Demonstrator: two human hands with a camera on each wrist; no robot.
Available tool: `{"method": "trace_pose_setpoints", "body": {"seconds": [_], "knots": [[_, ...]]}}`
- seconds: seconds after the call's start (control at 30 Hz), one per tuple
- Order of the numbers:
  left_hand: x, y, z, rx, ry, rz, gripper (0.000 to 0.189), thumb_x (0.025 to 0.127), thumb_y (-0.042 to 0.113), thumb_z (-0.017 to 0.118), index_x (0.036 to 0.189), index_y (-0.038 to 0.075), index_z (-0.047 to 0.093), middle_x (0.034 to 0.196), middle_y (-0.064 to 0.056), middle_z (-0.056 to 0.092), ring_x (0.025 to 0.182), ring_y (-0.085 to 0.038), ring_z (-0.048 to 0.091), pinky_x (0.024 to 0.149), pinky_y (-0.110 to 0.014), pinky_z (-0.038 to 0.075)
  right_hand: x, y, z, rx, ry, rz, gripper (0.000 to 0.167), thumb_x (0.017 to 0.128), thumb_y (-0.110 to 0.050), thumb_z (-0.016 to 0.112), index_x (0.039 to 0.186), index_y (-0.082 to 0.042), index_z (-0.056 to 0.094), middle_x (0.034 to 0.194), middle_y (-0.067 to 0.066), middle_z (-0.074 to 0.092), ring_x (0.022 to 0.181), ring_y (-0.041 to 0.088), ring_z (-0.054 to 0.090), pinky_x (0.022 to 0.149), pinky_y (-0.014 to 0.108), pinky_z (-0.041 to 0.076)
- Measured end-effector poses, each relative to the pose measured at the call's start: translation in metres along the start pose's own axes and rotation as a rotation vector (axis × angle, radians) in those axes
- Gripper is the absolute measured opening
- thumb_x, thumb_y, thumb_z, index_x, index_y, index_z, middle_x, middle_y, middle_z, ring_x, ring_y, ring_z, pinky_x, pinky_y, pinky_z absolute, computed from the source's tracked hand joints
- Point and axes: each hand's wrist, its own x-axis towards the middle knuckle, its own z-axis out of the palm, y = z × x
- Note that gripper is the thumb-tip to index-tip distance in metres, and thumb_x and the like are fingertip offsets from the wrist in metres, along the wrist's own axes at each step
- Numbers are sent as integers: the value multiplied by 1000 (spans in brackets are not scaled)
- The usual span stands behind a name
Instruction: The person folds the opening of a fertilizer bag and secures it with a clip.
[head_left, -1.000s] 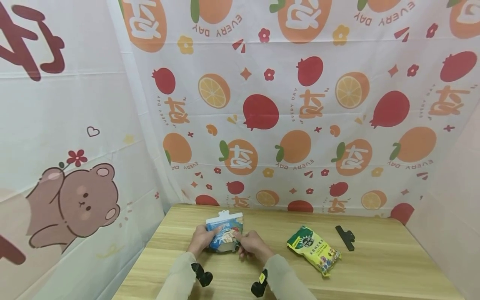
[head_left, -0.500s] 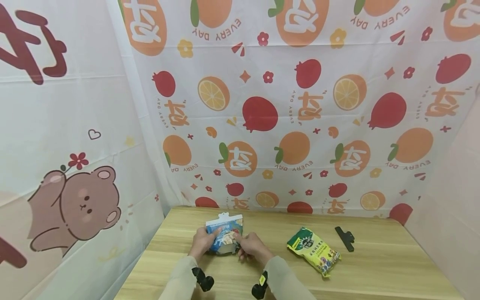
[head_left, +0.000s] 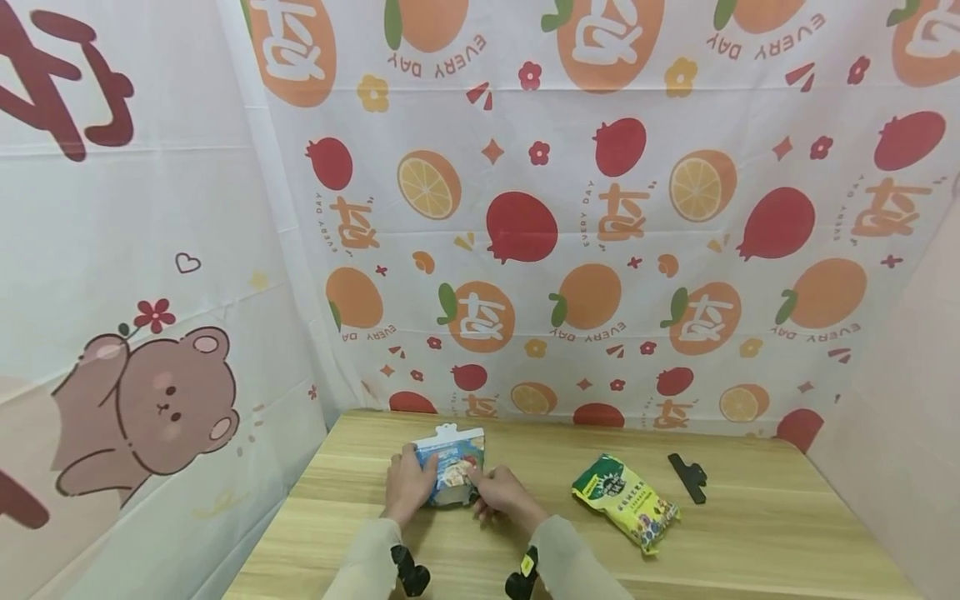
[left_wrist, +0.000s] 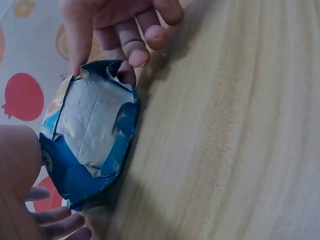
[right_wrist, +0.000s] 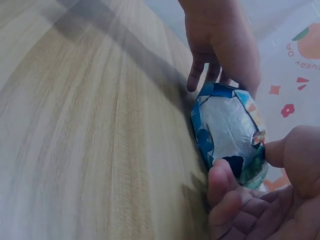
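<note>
A blue snack bag (head_left: pixel 453 477) lies on the table with a white bag clip (head_left: pixel 448 432) across its far end. Its folded silvery bottom (left_wrist: pixel 95 125) faces me in the left wrist view. The left hand (head_left: pixel 408 483) holds the bag's left side, thumb over the front; its fingers (right_wrist: pixel 196 75) show beyond the bag in the right wrist view. At the bottom right corner, the right hand (head_left: pixel 506 493) pinches the bag between thumb and fingers. The clip is hidden from both wrist views.
To the right lies a yellow and green snack bag (head_left: pixel 626 504). Beyond it is a black bag clip (head_left: pixel 687 477). Printed cloth (head_left: pixel 525 333) hangs behind the wooden table (head_left: pixel 765 533), with more cloth at the left side.
The left hand has shifted slightly up along the bag's left side, its fingers reaching farther forward. The right hand keeps its pinch; the bag and its clip stay almost in place.
</note>
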Motion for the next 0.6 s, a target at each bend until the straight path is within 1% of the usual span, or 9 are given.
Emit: {"method": "trace_pose_setpoints", "body": {"seconds": [0.13, 0.27, 0.37, 0.47, 0.6], "knots": [[-2, 5, 0, 35, 46, 50, 52, 99, 27, 61, 137, -7, 50, 125, -35, 55, 114, -50, 56, 92, -61, 46, -2, -3, -3, -55, 11, -12, 49, 104, -48, 51, 92, -4, 70, 69, 2, 68, 54, 11, 57, 49, 24, 44], [-9, 19, 0, 58, 72, 119, 47, 99, 26, 61, 134, -4, 55, 124, -31, 59, 115, -47, 57, 92, -61, 45, -5, -5, -10, -118, 18, -17, 46, 103, -45, 55, 93, -3, 71, 77, 7, 70, 60, 16, 62, 55, 28, 49], [-14, 32, 0, 66, 99, 185, 44, 98, 25, 63, 132, -3, 57, 122, -29, 61, 113, -45, 57, 91, -60, 46, -6, -8, -19, -146, 17, -26, 46, 102, -42, 58, 90, 1, 72, 80, 11, 72, 62, 20, 65, 58, 32, 53], [-20, 42, 0, 62, 117, 243, 43, 98, 24, 64, 131, -2, 58, 121, -27, 62, 111, -43, 58, 91, -58, 45, -10, -13, -31, -145, 21, -44, 43, 102, -39, 59, 97, 3, 68, 88, 15, 71, 68, 25, 69, 66, 37, 56], [-27, 52, 1, 34, 119, 285, 41, 99, 24, 65, 131, -1, 58, 122, -26, 62, 111, -41, 57, 93, -56, 44, -17, -18, -48, -144, 20, -73, 42, 103, -40, 58, 109, 1, 63, 101, 17, 69, 81, 30, 69, 75, 43, 56]]}}
